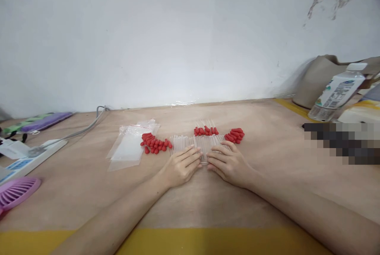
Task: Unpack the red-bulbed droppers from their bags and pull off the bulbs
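Observation:
A row of thin clear tubes (204, 144) lies side by side on the table. My left hand (184, 164) rests over the left half of the row, its fingers stretched out flat. My right hand (227, 162) lies over the right half with the fingers extended, and the two hands almost meet at the middle. Red rubber bulbs (156, 144) are heaped at the row's left end, and a smaller heap of red bulbs (236, 135) sits at its right end. Behind the row, several droppers (206, 130) show red bulbs with clear tips pointing to the wall. The hands hide the tubes' near ends.
Clear zip bags (127, 150) lie left of the bulbs. Further left are a power strip (44, 150) with a grey cord, a pink fan (19, 193) and a purple pack (47, 121). A plastic bottle (338, 90) and a grey-brown container (310, 80) stand at the right.

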`<state>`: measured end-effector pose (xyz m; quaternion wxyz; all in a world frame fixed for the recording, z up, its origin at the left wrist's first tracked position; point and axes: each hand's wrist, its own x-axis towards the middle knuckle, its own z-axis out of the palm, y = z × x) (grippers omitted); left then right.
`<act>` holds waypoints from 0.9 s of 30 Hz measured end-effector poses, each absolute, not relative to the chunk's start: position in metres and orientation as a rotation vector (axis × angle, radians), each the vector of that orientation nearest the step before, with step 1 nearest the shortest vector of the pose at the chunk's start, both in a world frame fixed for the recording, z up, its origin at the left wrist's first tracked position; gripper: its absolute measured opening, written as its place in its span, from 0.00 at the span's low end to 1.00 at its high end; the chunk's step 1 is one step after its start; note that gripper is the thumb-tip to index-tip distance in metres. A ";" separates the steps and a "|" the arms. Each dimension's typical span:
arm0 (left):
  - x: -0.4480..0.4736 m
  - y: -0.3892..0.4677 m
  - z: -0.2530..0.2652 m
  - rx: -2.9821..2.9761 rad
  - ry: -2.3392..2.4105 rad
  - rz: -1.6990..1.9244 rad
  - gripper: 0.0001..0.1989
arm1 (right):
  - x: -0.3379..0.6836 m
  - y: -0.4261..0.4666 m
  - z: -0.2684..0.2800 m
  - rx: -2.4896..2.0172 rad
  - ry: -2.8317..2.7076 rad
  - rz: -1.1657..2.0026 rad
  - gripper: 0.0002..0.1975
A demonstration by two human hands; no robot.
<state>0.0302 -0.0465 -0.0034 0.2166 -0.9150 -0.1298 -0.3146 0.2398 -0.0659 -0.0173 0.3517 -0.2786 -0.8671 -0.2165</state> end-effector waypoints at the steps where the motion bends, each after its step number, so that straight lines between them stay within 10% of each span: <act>1: 0.030 -0.047 -0.004 -2.543 -0.366 -0.874 0.07 | 0.240 -0.066 -0.017 -0.696 -2.246 -0.562 0.05; 27: -0.008 -0.026 -0.005 -2.377 -0.979 -1.182 0.07 | 0.316 -0.050 -0.002 -1.023 -1.916 -0.686 0.06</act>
